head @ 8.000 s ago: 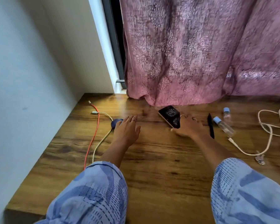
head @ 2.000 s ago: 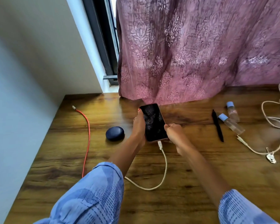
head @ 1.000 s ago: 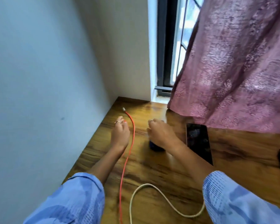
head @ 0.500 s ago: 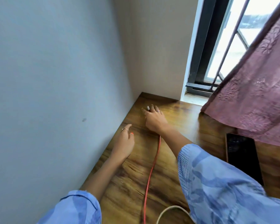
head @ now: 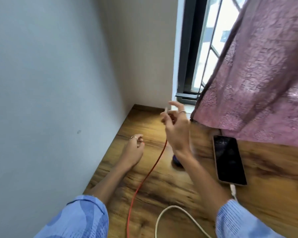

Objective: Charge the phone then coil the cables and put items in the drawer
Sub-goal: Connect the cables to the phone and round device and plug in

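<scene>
Item: right hand (head: 176, 130), centre of the frame, raised above the wooden desk (head: 265, 194); thumb and fingers pinch the metal plug end of the red cable (head: 150, 170), remaining fingers spread loosely, a ring on one of them. Item: red cable, running from that pinch down and leftward across the desk to the bottom edge of the frame. Item: left hand (head: 132, 150), left of centre, resting on the desk near the wall, just left of the red cable and apart from it; fingers loosely curled, holding nothing, a ring visible. Item: phone (head: 229, 159), right of centre, lying flat on the desk with its dark screen up, top end just beside the curtain hem. Item: white cable (head: 179, 213), plugged into the lower end of the phone, passing behind the right forearm and looping through the lower centre to the bottom edge. Item: dark blue rounded object (head: 176, 163), on the desk between the red cable and the phone, mostly hidden behind the right wrist; kind cannot be told. Item: pink patterned curtain (head: 261, 74), upper right, draping onto the desk. Item: window (head: 201, 48) with dark frame, top centre. Item: pale wall (head: 50, 83), filling the left side. Item: blue patterned sleeves (head: 79, 219), lower left and lower right.
</scene>
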